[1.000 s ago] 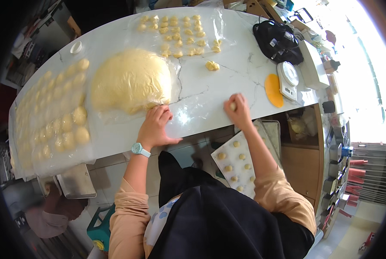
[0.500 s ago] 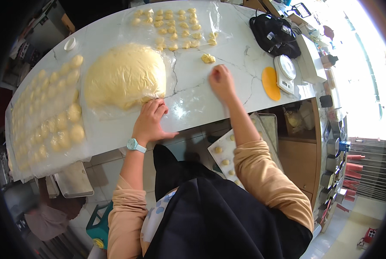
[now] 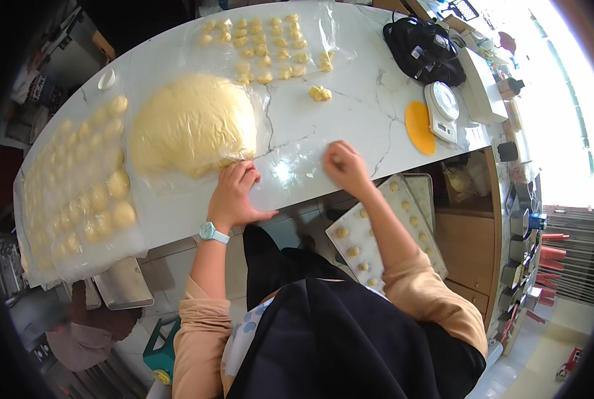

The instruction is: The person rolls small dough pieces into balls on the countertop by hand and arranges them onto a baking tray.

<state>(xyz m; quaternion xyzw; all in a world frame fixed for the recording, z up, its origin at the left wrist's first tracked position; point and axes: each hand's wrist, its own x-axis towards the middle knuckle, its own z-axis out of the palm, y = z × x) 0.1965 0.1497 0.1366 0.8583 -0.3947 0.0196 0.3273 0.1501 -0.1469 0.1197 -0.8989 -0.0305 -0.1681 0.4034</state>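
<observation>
A large mound of yellow dough (image 3: 194, 123) under clear plastic sits on the white table. My left hand (image 3: 236, 196), a pale blue watch (image 3: 212, 231) on its wrist, touches the plastic at the mound's near right corner. Its fingers are bent, the thumb stretched out to the side. My right hand (image 3: 347, 170) is curled closed low over the tabletop, near the table's front edge. What its fingers hold, if anything, is hidden. Beyond it lies a single small dough lump (image 3: 320, 94). Several dough pieces (image 3: 263, 50) stand in rows on a plastic sheet at the back.
Dough balls (image 3: 91, 199) under plastic cover the table's left end. At right are a yellow scraper (image 3: 419, 128), a white scale (image 3: 443, 110) and a black bag (image 3: 423, 50). A tray (image 3: 393, 229) of small dough balls stands below the table edge. A small white bowl (image 3: 107, 80) is far left.
My right hand has moved toward me, away from the lone dough lump, and more of the tray now shows. My left hand stays at the plastic's corner. The view has shifted slightly.
</observation>
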